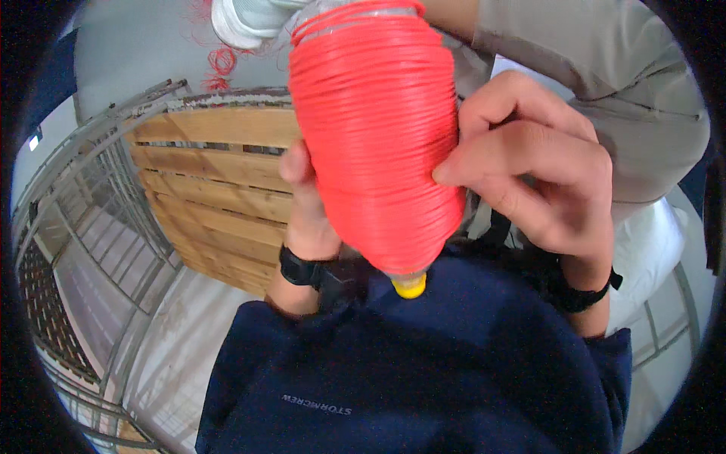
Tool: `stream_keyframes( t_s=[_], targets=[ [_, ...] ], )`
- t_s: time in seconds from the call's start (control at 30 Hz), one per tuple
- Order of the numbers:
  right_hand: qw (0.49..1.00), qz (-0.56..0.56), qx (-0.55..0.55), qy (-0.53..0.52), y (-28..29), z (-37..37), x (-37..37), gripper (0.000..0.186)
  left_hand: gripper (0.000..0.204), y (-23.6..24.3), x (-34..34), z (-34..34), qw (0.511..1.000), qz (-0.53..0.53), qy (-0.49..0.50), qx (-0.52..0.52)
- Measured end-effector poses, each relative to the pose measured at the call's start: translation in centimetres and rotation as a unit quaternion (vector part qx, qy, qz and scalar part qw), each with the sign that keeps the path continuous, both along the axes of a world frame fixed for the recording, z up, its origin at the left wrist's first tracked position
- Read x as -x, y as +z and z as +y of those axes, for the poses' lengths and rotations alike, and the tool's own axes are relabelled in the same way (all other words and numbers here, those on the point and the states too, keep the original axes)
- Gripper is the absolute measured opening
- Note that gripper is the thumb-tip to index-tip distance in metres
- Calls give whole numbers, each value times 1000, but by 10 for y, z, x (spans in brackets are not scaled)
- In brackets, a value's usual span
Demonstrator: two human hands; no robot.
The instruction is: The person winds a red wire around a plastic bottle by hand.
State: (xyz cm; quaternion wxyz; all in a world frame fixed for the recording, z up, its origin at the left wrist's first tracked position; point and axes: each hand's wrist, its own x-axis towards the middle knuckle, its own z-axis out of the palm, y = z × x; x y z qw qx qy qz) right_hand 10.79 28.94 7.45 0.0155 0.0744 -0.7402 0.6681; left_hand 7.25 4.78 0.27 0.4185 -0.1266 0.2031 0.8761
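Note:
A plastic bottle wound closely with red cord is held up in front of my chest, its yellow cap tilted down toward me. My left hand grips it from the left and behind; the thumb tip shows at its edge, while the other fingers are hidden by the bottle. At the right side, my right hand is bent with its fingertips drawn together against the cord windings, pinching at the cord. Any loose strand between those fingertips is too small to make out.
A wooden slatted bench stands at the left beside grey metal railings. Loose red cord lies on the floor near a white shoe. Grey-brown trousers show at the upper right, above a white bag-like bundle.

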Motion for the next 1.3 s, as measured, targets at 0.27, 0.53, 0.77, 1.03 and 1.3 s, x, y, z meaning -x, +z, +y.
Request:
stream_keyframes(
  t_s=[0.27,0.53,0.77,1.03,1.3],
  targets=[
    [998,19,-52,14,10,-6,-4,18,114,37,3,8,982,76,-48,163],
    [998,-21,-51,-22,10,-25,-17,23,120,52,-12,15,958,45,-31,280],
    [998,-39,-46,-26,-3,-31,-18,24,103,27,1,-4,912,268,-62,305],
    [998,-45,-39,-4,-14,-23,-4,19,74,60,17,-4,670,520,-40,528],
    [997,-76,7,4,-19,-21,0,10,56,63,-1,5,603,602,-14,523]
  ],
)
